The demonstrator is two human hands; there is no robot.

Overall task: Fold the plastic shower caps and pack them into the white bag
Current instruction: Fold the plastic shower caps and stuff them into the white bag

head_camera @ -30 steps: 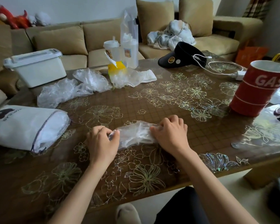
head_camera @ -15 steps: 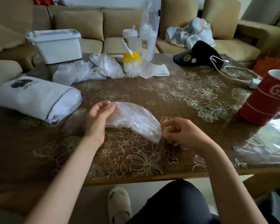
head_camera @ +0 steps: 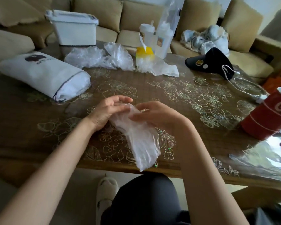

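A clear plastic shower cap [head_camera: 139, 140], folded into a long strip, hangs from both hands above the table's near edge. My left hand [head_camera: 107, 111] pinches its top end from the left. My right hand [head_camera: 154, 114] grips the same end from the right. The strip's free end dangles toward my lap. The white bag [head_camera: 45, 75] lies on its side at the left of the table, its open mouth facing right. More crumpled shower caps [head_camera: 97, 57] lie in a loose pile behind, beside a yellow-topped packet [head_camera: 144, 54].
A white lidded box [head_camera: 73, 28] stands at the far left edge. A black visor [head_camera: 212, 60] and white cable [head_camera: 248, 88] lie at the right. A red cup [head_camera: 271, 114] stands near the right edge. Tall plastic bottles [head_camera: 162, 36] stand at the back. The brown flowered table [head_camera: 185, 95] fills the middle.
The cap has been lifted off the table and turned from lying crosswise to hanging lengthwise. Both hands have come together at its top end. The view has shifted left and down.
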